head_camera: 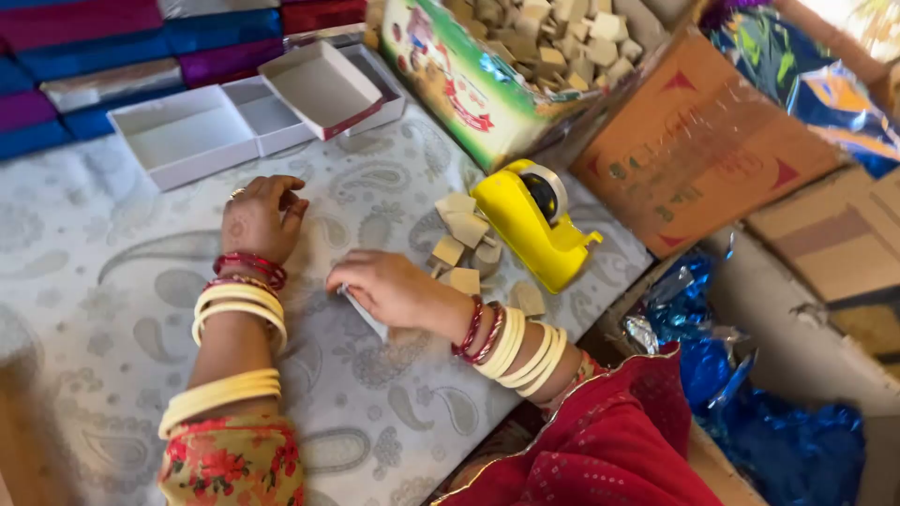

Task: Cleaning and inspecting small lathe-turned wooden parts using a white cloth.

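We observe the right hand (380,286) curled over a small flat pale piece (364,314), pressing it against the paisley-patterned counter (94,272); its fingers are closed around the piece's upper edge. The left hand (258,217) rests just beside it, fingers bent inward, holding nothing we can make out. Tan blocks (466,245) lie near the right hand, touching a yellow tape dispenser (530,225). Open white boxes (253,108) sit well apart.

left hand (260,217): fingers curled, palm down, forearm extended | right hand (386,286): fingers pinched together, wrist bent inward
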